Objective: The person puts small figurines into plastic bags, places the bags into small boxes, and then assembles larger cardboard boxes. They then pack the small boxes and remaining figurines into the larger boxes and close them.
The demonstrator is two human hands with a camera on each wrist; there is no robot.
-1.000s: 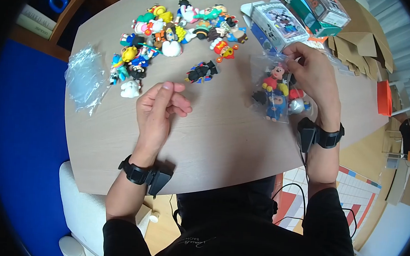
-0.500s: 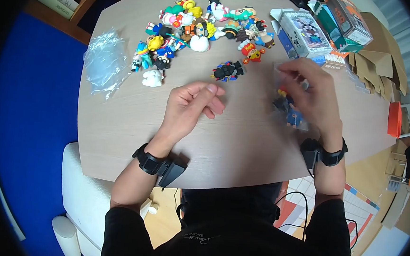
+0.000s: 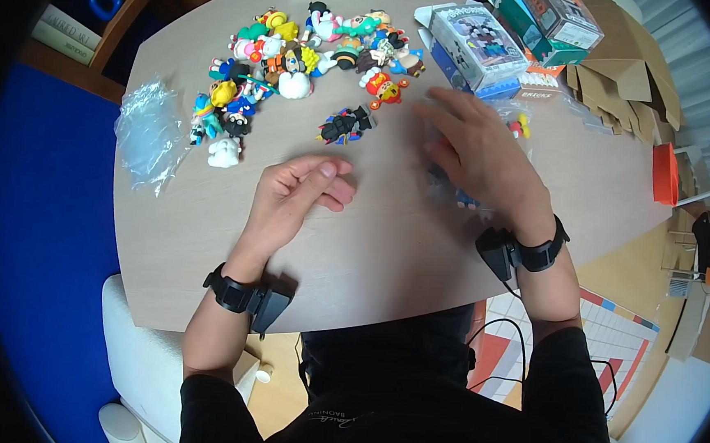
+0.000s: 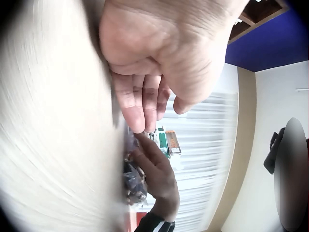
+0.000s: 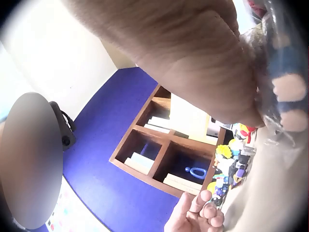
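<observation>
My right hand is over a clear plastic bag of toy figures, its fingers extended and slightly blurred, hiding most of the bag. A blue figure shows below the palm, and a red and yellow one past the back of the hand. In the right wrist view, the bag's plastic lies right beside the hand. My left hand hovers near the table's middle, palm turned inward, fingers loosely bent around nothing. Just beyond it lies a dark figure with blue and red parts.
Several colourful figures are grouped at the back left. An empty clear plastic bag lies on the left of the table. Toy boxes and flattened cardboard are at the back right, with an orange-red box near the right edge.
My right hand has let go of the bag's upper edge and swept left across it, now covering most of the figures inside. The left hand stays in nearly the same pose.
</observation>
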